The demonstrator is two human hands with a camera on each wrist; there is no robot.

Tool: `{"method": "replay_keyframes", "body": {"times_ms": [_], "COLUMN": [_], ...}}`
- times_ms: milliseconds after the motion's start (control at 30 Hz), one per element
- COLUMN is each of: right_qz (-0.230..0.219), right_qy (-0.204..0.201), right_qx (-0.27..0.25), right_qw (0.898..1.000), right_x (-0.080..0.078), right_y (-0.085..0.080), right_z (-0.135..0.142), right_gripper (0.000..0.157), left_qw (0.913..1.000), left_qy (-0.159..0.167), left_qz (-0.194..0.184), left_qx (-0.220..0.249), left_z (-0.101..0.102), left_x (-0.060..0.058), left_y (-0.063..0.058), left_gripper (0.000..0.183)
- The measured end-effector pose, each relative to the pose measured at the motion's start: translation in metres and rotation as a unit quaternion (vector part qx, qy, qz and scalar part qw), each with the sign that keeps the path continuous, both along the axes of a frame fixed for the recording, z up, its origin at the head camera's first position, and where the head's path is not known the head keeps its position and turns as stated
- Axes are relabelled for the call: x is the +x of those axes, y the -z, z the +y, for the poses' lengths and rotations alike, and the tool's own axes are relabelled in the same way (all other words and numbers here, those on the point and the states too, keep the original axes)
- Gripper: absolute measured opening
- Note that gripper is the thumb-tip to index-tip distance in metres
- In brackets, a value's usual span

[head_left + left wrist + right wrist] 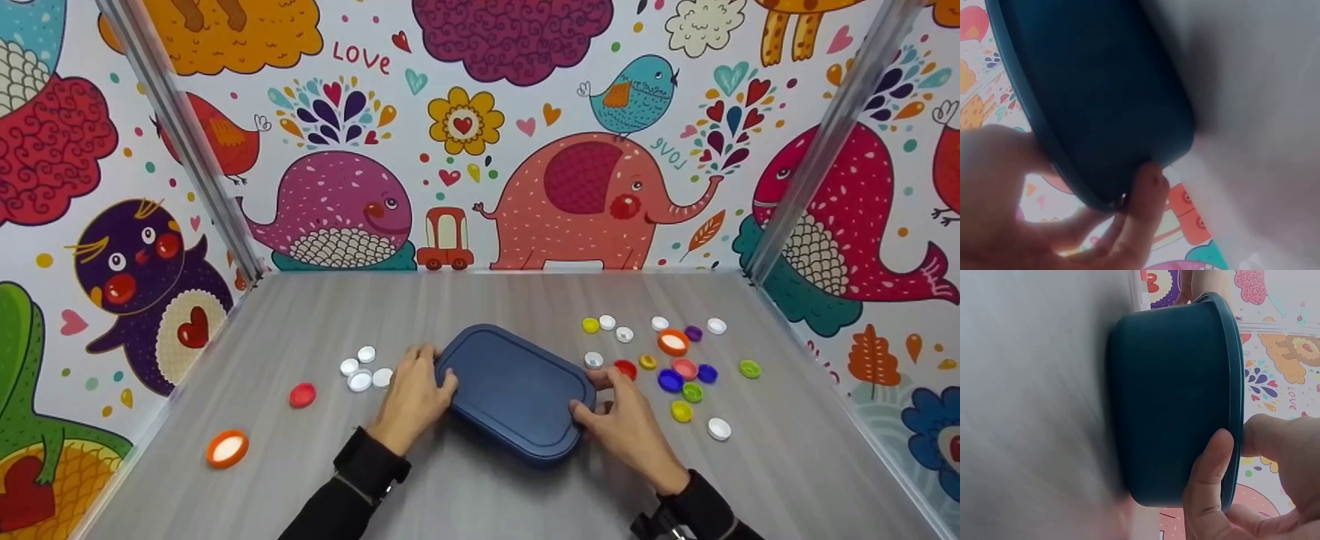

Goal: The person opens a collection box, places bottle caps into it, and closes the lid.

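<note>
A dark blue rectangular food container (pixel 517 394) with its lid on sits at a slant on the table in the head view. My left hand (pixel 412 397) grips its left end, thumb over the lid's edge. At the opposite end my right hand (pixel 626 424) holds the rim between thumb and fingers. In the left wrist view, fingertips (pixel 1150 179) press the container's side wall (pixel 1106 101). The right wrist view has the wall (pixel 1174 405) upright, with fingers (pixel 1210 467) against it below the rim. Whatever is inside is hidden by the lid.
Several white caps (pixel 360 380) lie left of the container, beside a red cap (pixel 302 395) and an orange-rimmed cap (pixel 226 448). Many coloured caps, including a blue one (pixel 670 380), are scattered at right. Printed panels (pixel 450 187) wall in the table (pixel 315 480).
</note>
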State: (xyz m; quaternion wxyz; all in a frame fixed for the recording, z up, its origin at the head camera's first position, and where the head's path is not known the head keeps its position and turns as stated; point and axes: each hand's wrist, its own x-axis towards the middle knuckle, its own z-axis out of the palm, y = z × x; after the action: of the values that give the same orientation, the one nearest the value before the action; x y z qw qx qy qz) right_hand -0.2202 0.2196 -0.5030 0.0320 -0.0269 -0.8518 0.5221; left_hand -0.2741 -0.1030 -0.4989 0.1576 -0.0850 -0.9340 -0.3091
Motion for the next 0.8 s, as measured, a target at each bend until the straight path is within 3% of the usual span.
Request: {"method": "replay_keyframes", "body": {"times_ms": [200,333,600,800], "right_qz": [0.011,0.008,0.02,0.042], "right_qy": [-0.004,-0.013,-0.013,-0.016], "right_qx": [0.036,0.061,0.051,0.04], "right_qw": [0.999,0.998,0.998,0.998], "right_x": [-0.001,-0.002,-0.011,-0.015], "right_y": [0.0,-0.001,-0.001,0.001], "right_z": [0.006,0.009,0.013,0.015], "right_gripper": [0.057,0.058,0.051,0.047], "left_qw": [0.9988,0.9972,0.9977,0.996], "left_qy": [0.012,0.021,0.04,0.021], "left_qz": [0.047,0.069,0.043,0.018], "left_qx": [-0.013,-0.016,-0.033,-0.084], "left_z": [-0.005,-0.008,-0.011,-0.008], "left_x": [0.014,0.024,0.049,0.062], "left_y": [0.001,0.0,-0.005,-0.013], "left_gripper": [0.017,0.017,0.025,0.031]}}
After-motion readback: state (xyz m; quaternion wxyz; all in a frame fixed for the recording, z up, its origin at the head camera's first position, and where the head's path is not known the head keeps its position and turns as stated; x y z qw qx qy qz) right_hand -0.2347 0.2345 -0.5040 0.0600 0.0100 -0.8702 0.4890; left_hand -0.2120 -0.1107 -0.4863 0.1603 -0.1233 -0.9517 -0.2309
